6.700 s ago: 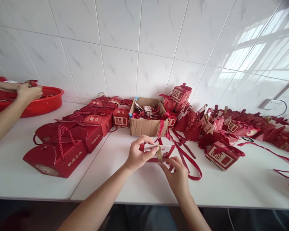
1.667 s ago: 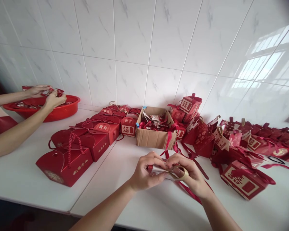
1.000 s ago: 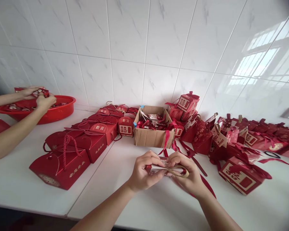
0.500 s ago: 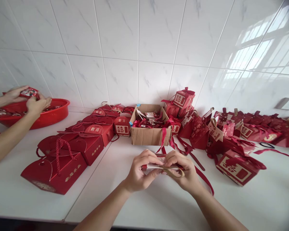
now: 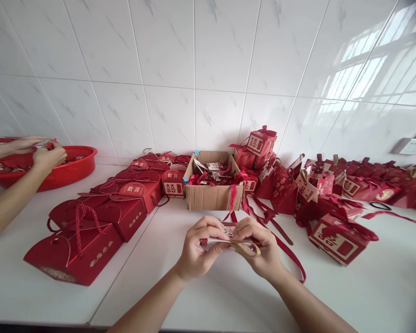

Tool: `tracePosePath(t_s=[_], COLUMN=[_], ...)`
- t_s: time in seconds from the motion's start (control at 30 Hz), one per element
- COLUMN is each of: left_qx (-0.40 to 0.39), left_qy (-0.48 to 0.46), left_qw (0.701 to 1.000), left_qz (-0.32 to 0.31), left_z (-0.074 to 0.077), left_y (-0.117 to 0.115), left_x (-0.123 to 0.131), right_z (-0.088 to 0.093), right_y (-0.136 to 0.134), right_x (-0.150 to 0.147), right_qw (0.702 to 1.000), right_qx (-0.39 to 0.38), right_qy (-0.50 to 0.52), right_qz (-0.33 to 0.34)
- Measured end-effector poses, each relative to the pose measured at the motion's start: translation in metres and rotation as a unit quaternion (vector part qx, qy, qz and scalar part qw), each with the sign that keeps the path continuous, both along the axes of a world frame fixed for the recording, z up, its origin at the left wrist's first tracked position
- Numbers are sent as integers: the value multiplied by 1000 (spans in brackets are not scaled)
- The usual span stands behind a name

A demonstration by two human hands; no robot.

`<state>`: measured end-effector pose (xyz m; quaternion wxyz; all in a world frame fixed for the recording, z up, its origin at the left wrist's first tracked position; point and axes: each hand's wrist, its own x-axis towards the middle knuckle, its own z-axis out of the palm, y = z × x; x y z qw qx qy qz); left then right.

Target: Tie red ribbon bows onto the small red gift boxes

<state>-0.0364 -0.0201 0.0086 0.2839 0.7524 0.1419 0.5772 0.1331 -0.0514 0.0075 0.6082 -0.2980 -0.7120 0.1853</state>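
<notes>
Above the table in front of me, my left hand (image 5: 200, 247) and my right hand (image 5: 258, 245) are both closed on a small red-and-white paper gift box (image 5: 229, 229). The left fingers grip its left end, and the right fingers pinch its upper edge. A gold ribbon loop (image 5: 252, 250) sticks out of it towards me, by the right hand. My fingers cover most of the box, so its full shape is hidden. Just behind the hands stands a cardboard box (image 5: 213, 198) filled with tags and ribbons, one dark red ribbon (image 5: 233, 199) hanging over its front.
Red handled gift boxes (image 5: 72, 252) line the left side. More red boxes (image 5: 343, 240) crowd the right, with loose ribbon (image 5: 296, 261) near my right arm. At far left, a co-worker's hands (image 5: 48, 155) hold something over a red basin (image 5: 76, 171). A tiled wall (image 5: 166, 115) closes the back.
My view has shifted slightly, moving the scene a little left. My hands keep their hold on the gift box. The co-worker's hands have lowered towards the basin.
</notes>
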Motion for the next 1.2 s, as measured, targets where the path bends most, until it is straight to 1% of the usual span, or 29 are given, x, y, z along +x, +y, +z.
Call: tracePosePath(t_s=[0.13, 0.23, 0.3, 0.4, 0.47, 0.53, 0.63, 0.7, 0.77, 0.87, 0.93, 1.0, 1.03, 1.1, 1.17, 1.2], left_qx=[-4, -27, -40, -57, -76, -112, -175, -196, -196, -183, -169, -154, -146, -136, -135, -139], left_qy=[-2, 5, 9, 3, 7, 21, 38, 49, 64, 83, 89, 102, 118, 165, 219, 237], left_qw=[1000, 1000, 999, 998, 997, 993, 983, 978, 977, 979, 981, 981, 981, 975, 964, 959], left_qz=[-4, -10, -7, 16, 29, 34, 50, 60, 58, 42, 41, 51, 58, 66, 69, 68], left_z=[-1, -2, -3, -3, -4, -8, -20, -29, -36, -42, -45, -50, -52, -58, -62, -64], left_y=[1, 2, 3, 8, 13, 19, 30, 35, 39, 43, 44, 45, 45, 45, 45, 45], left_x=[0, -1, -1, -3, -4, -3, 0, 3, 4, 4, 2, 1, 0, 0, 1, 1], right_z=[1, 0, -2, -8, -13, -19, -27, -31, -34, -33, -31, -27, -26, -21, -16, -13], right_y=[0, 1, 4, 11, 16, 22, 29, 34, 38, 37, 32, 24, 21, 19, 23, 28], right_x=[-2, -2, 0, 4, 7, 10, 13, 14, 15, 18, 22, 29, 35, 51, 73, 85], right_qw=[1000, 999, 999, 1000, 998, 993, 986, 985, 986, 988, 990, 990, 989, 975, 942, 926], right_qx=[18, 24, 21, -9, -51, -99, -149, -155, -147, -130, -115, -98, -93, -98, -112, -114], right_qy=[2, -18, -28, -16, -32, -60, -70, -73, -73, -72, -71, -50, -27, 34, 94, 111], right_qz=[-9, -28, -27, -8, -2, -1, 14, 18, 3, -28, -51, -89, -116, -198, -301, -342])
